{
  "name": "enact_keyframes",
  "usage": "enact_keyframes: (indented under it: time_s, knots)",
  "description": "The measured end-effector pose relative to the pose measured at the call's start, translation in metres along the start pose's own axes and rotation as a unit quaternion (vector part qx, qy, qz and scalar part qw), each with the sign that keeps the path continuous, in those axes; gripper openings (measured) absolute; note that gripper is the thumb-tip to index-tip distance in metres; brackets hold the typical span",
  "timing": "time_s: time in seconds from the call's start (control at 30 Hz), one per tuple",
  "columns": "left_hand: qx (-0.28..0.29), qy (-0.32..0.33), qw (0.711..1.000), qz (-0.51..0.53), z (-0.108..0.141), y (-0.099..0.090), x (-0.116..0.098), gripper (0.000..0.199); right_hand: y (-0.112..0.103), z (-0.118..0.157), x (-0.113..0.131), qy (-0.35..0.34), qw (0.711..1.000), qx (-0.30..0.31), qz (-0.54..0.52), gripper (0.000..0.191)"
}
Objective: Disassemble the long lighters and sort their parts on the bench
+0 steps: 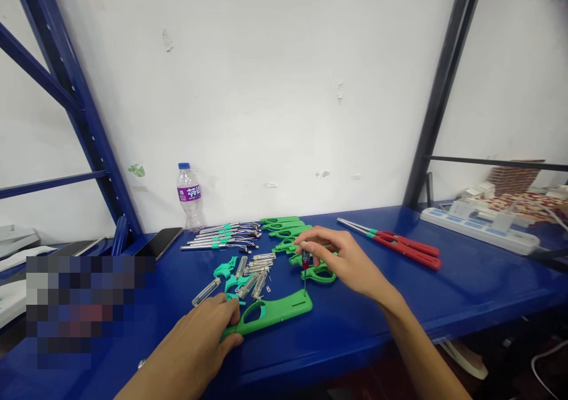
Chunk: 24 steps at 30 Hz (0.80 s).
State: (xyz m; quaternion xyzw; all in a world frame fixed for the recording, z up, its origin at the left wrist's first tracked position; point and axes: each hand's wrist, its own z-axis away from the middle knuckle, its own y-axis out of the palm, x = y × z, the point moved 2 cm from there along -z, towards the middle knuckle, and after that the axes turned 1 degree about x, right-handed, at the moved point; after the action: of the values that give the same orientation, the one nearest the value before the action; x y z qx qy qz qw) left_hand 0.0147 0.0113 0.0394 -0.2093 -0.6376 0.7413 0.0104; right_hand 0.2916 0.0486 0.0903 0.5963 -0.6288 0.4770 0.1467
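Observation:
A green lighter casing [284, 310] with a finger loop lies near the front of the blue table. My left hand [202, 335] grips its left end between thumb and fingers. In my right hand [335, 255] is a small screwdriver [305, 264], held upright by its red and dark handle. The screwdriver's tip meets the right end of the casing, beside a narrow slot. Just behind my left hand lie turquoise triggers [226, 268] and several clear fuel tanks [205, 292]. More green casings [284, 225] form a row behind my right hand.
Several metal lighter tubes with wires [217, 243] lie at the back left, near a plastic bottle [189, 196] and a phone [160, 243]. Two red lighters [403, 247] rest at right. Beyond them is a white power strip [479, 231]. Shelf posts [444, 86] flank the table.

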Motion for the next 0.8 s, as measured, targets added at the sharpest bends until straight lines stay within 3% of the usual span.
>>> enact_keyframes:
  time_s: [0.13,0.3,0.47,0.67,0.8]
  knots:
    - [-0.001,-0.01,1.0,-0.011,-0.001,0.0017,-0.0004,0.004,-0.0003,-0.0001,-0.004,0.004,1.0,0.011,-0.009,0.03]
    - [0.002,-0.009,1.0,-0.005,-0.0024,0.0047,0.0017,0.003,-0.0044,-0.0011,-0.0074,0.001,0.999,-0.028,-0.021,0.025]
    - [0.005,-0.008,1.0,0.001,-0.0013,0.0037,0.0008,0.002,-0.0076,-0.0001,-0.0109,0.037,0.996,0.024,-0.077,0.027]
    - [0.009,-0.014,1.0,-0.006,-0.0005,-0.0006,-0.0025,0.002,-0.0078,-0.0003,-0.0109,0.015,0.997,-0.039,-0.06,0.023]
    - [0.007,-0.017,1.0,-0.009,-0.0002,-0.0006,-0.0031,0.002,-0.0046,-0.0013,-0.0101,0.016,0.997,-0.016,-0.078,0.025]
